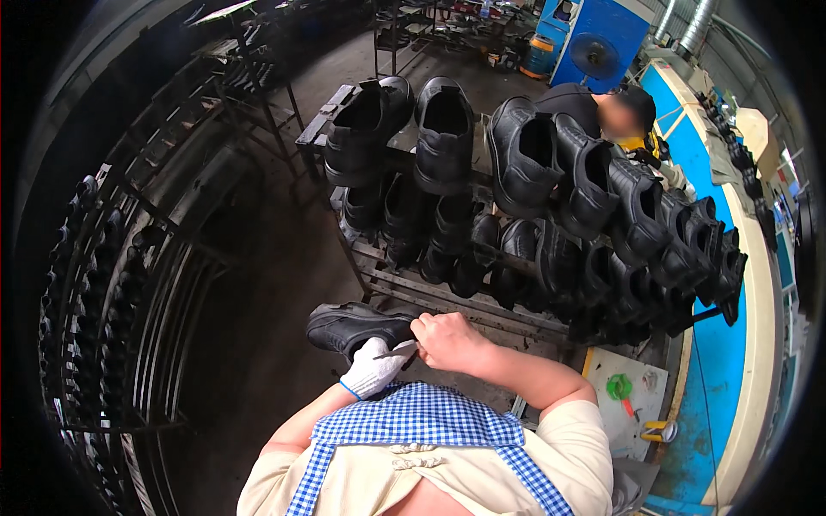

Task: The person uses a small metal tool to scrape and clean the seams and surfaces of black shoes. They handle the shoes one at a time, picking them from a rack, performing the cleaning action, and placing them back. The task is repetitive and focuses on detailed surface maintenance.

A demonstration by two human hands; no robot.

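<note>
A black shoe (357, 328) is held up in front of my apron, its toe pointing left. My left hand (373, 366), in a white knit glove, grips the shoe from below and along its near side. At the shoe's right end, my bare right hand (451, 340) has its fingers closed in a pinch against the edge; the fingertips partly hide what they grip. Just beyond stands a rack whose upper level bears several black shoes, among them an upright shoe (444, 135) near its left end.
Lower rack bars (465, 303) run close beyond my hands. More shoe racks (112, 301) stand along the left. At right are a board with a green item (619, 387), a can (659, 431) and a long blue-sided bench (711, 361). Another person (572, 103) bends behind the rack.
</note>
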